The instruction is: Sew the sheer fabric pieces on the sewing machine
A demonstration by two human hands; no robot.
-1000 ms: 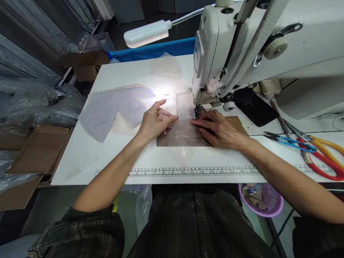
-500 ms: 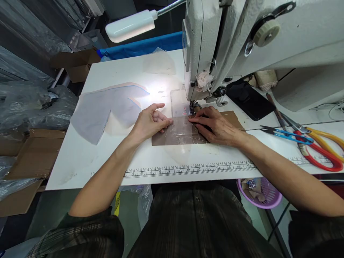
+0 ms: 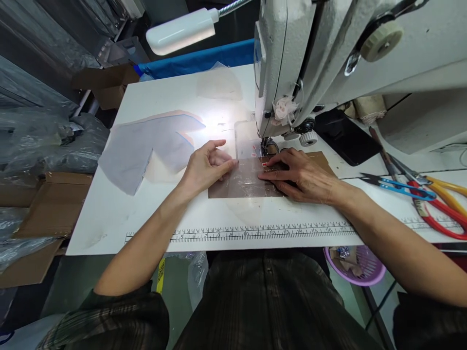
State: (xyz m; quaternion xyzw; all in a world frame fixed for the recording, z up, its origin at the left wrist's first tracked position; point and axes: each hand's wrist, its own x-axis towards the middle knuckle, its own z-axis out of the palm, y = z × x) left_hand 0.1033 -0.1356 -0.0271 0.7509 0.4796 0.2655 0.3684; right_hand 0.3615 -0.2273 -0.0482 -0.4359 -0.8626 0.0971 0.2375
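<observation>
A thin brown sheet [image 3: 219, 191] lies under the needle area of the sewing machine [image 3: 277, 73], with a clear plastic piece [image 3: 246, 136] beside the presser foot [image 3: 264, 145] overlapping it. My left hand [image 3: 207, 167] is at the sheet's left side, thumb at its upper edge, index finger stretched away and the other fingers curled and partly hidden. Flat on the right part of the sheet rests my right hand [image 3: 297, 175], its fingers spread just in front of the presser foot. A small red-and-white mark [image 3: 264, 164] shows by its index fingertip.
Pale cut fabric pieces [image 3: 131, 141] lie left. A black phone [image 3: 346, 136], blue thread snips [image 3: 401, 185] and red-handled scissors [image 3: 438, 218] lie right. A printed ruler [image 3: 233, 234] runs along the front edge; a lamp [image 3: 182, 31] hangs above. A purple basket [image 3: 365, 272] stands below.
My right hand has shifted slightly back and its index and middle fingers have spread, baring the red-and-white mark. My left hand stays nearly still; the whole view has shifted a little.
</observation>
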